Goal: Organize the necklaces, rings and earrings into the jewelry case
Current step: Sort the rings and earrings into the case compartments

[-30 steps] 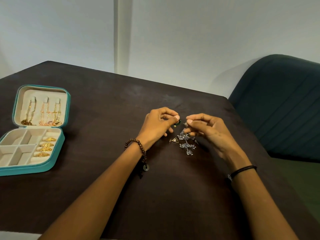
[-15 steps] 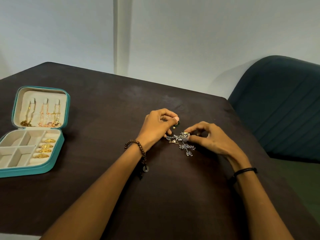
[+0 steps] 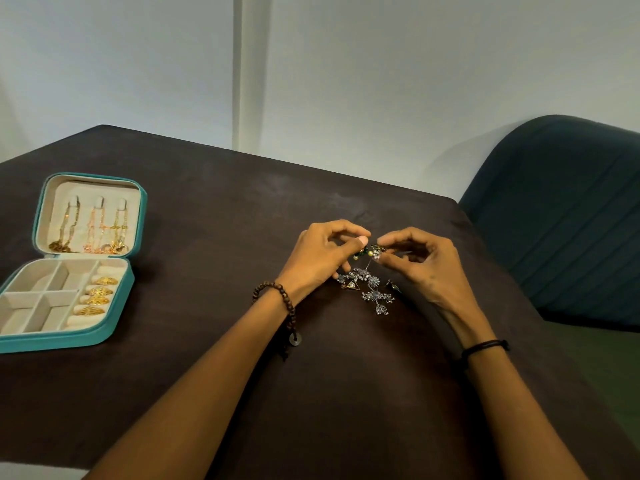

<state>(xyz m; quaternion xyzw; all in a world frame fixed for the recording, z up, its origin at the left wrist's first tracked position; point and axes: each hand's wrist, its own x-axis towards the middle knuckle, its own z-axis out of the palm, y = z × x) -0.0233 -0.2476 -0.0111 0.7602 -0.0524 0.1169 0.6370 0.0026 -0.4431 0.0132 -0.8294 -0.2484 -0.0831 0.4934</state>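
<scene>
The dark brown table (image 3: 207, 209) looks matt and velvety, while the silver metal earrings (image 3: 372, 289) glint.

- Left hand (image 3: 322, 259), fingers curled, pinches a green earring (image 3: 362, 252) between thumb and forefinger.
- Right hand (image 3: 422, 268) pinches a beaded earring (image 3: 377, 251); its fingertips almost meet the left's.

Teal jewelry case (image 3: 114, 332) (beige lining), gold rings (image 3: 98, 295), dark brown table (image 3: 207, 237).
</scene>
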